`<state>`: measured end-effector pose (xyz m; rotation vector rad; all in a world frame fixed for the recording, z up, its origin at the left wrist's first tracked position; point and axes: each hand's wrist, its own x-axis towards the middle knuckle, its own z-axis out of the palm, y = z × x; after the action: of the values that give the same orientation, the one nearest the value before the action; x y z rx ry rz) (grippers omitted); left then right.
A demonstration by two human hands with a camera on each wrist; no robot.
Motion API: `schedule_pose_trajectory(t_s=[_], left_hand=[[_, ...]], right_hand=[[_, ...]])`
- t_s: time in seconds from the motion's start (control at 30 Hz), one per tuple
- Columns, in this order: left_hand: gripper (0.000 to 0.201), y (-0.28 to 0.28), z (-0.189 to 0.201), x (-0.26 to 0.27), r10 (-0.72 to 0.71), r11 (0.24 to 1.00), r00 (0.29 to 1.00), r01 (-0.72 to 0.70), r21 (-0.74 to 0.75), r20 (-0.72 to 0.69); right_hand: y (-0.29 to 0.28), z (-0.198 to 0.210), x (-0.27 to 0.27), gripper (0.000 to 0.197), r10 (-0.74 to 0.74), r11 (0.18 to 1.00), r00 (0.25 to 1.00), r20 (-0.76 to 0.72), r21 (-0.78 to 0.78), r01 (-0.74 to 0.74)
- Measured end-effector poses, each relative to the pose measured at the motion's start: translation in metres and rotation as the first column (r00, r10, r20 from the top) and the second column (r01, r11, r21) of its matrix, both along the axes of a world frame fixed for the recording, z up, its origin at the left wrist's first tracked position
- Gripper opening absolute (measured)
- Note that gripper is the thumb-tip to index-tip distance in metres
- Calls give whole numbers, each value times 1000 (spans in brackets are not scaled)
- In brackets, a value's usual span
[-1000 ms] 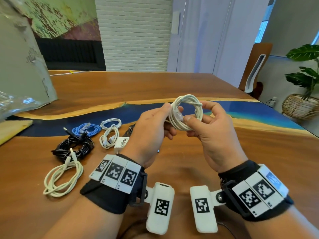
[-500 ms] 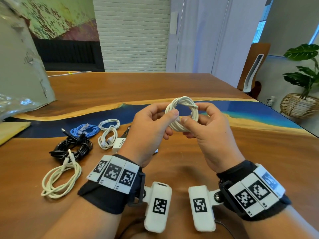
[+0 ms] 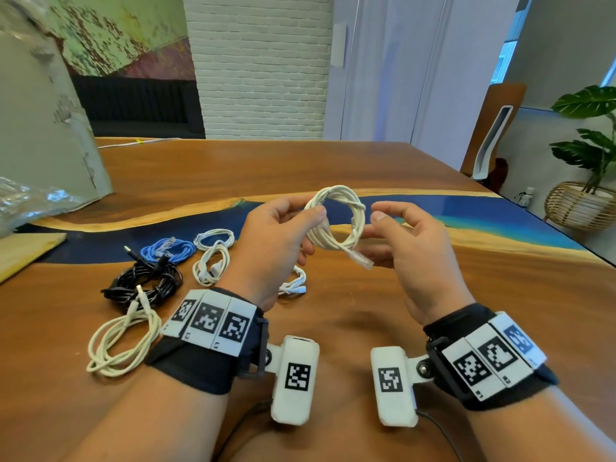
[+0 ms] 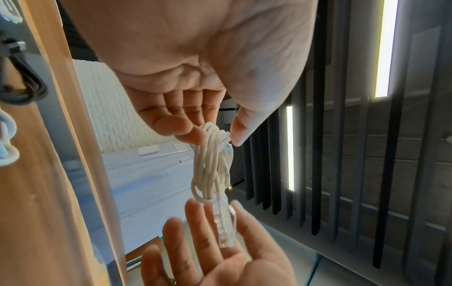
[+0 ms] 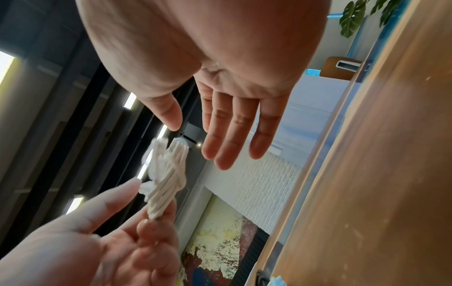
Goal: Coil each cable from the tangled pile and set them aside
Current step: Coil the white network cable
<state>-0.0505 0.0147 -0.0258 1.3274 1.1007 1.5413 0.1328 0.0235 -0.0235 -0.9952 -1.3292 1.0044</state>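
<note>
An office or meeting room, seemingly; a long wood-and-resin table [image 3: 333, 168] fills it. White brick wall [image 3: 260, 61]; potted plant [image 3: 590, 138] in a basket.

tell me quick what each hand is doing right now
Left hand: pinches the coiled white cable between thumb and fingers.
Right hand: open beside the coil, fingers relaxed, holding nothing.

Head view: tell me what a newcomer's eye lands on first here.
First, the white coiled cable held up over the middle of the table, pinched by the left hand, its clear plug hanging toward the open right hand beside it. Next, the coiled cables laid out at left on the wood: a black bundle, a blue coil and a cream loop nearest the left wrist.
</note>
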Motion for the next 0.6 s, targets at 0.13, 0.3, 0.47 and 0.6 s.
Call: schedule_pose_trajectory(t_s=[0.13, 0.3, 0.47, 0.6], left_hand=[[13, 8, -2, -10, -76, 986, 987, 53, -156, -144], [16, 34, 3, -11, -165, 930, 883, -9, -367, -440], [38, 60, 14, -3, -264, 860, 764, -89, -503, -588], [32, 72, 12, 8, -308, 826, 664, -169, -537, -682]], right_hand=[[12, -4, 14, 15, -79, 996, 996, -42, -51, 77], [24, -10, 25, 14, -146, 987, 987, -74, -85, 139], [27, -12, 26, 15, -149, 985, 985, -87, -105, 139], [27, -13, 26, 15, -151, 984, 985, -87, -113, 141]])
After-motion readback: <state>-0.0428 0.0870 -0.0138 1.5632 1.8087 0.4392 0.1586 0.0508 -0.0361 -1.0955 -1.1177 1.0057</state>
